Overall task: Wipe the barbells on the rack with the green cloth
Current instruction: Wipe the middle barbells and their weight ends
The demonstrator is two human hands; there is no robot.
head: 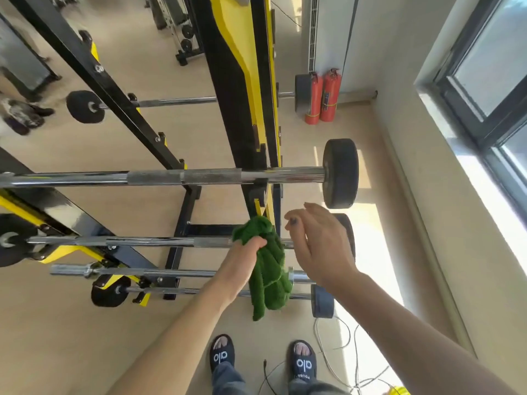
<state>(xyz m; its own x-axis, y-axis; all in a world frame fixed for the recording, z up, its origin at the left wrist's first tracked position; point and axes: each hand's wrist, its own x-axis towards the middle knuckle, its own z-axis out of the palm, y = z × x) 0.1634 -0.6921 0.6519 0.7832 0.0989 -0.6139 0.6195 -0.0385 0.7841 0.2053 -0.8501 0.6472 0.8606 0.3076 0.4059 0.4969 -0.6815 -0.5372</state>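
Your left hand (245,252) grips the bunched green cloth (268,269), which dangles in front of the rack (242,115) beside one of the lower barbells (137,241). Your right hand (319,246) hovers just beside it, fingers relaxed and holding nothing. Whether the cloth touches that bar is hard to tell. The loose hanging end could snag on a bar end or rack hook and pull free. Cables (336,354) trail near your feet, a trip risk.
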